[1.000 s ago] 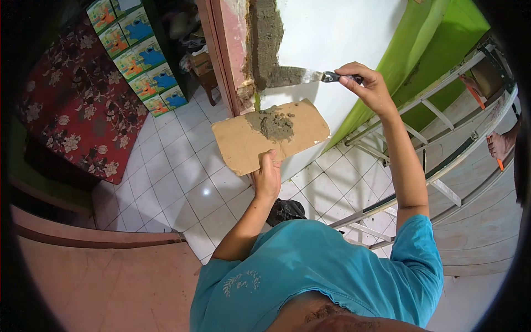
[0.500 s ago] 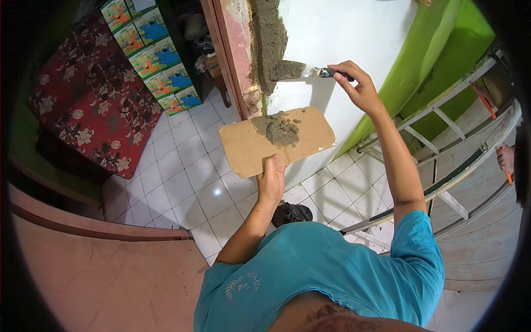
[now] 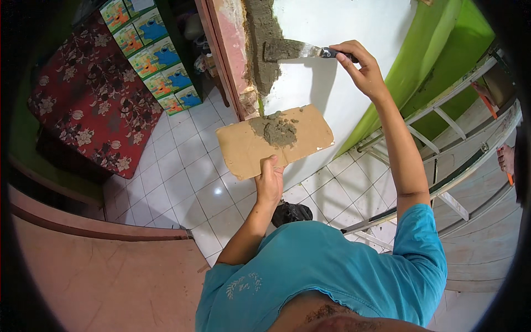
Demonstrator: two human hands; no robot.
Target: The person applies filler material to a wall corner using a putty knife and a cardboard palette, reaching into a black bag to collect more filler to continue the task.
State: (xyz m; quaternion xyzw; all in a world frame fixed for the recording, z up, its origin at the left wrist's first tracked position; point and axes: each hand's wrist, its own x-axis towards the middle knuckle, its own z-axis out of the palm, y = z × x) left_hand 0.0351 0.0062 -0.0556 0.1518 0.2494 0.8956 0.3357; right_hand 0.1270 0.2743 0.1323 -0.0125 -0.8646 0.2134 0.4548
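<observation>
Wall [image 3: 345,27] ahead: mortar strip [image 3: 262,25] down its left edge, looks like spreading step. Board [image 3: 238,146], heap [image 3: 279,133] on it, in left grip [image 3: 270,180]. Knife [image 3: 327,52] in right grip [image 3: 362,69], blade [image 3: 293,50] on strip; next stroke likely needs blade flat.

The cardboard [image 3: 238,152] carries a heap of grey mortar [image 3: 280,131] toward its far edge — a flatter smear spreads on the heap's left, and small crumbs lie on its far right side. Below is the floor [image 3: 185,171], laid with white square tiles and dark joints. On it, at far left, stands a patterned cabinet [image 3: 157,58]; a black bundle [image 3: 291,214] rests near — partly hidden.
</observation>
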